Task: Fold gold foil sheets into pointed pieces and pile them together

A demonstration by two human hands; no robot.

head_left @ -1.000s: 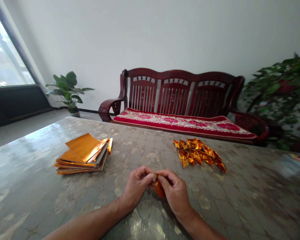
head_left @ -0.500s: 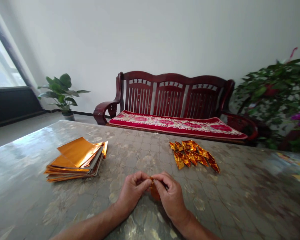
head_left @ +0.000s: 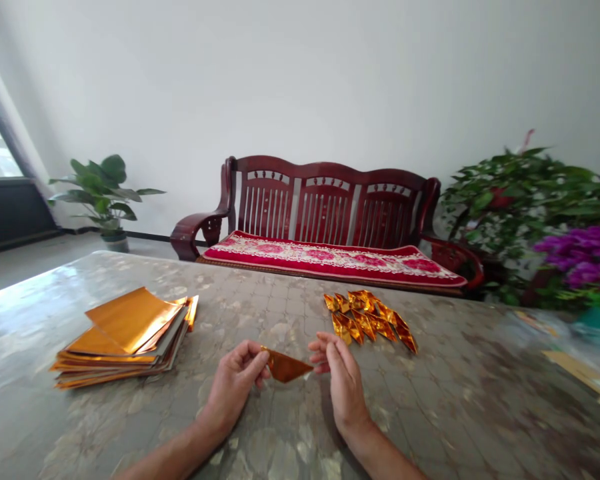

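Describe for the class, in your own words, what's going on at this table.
A person's left hand pinches one end of a folded piece of gold paper. The right hand is open near its other tip; whether the fingertips touch it is hard to tell. On the table, a stack of gold sheets lies to the left, and a cluster of folded pieces lies beyond the right hand.

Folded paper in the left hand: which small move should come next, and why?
Perhaps the right hand should pinch the free tip of the folded paper: the left hand holds only the other end, and the right hand's fingers are open close to that tip.
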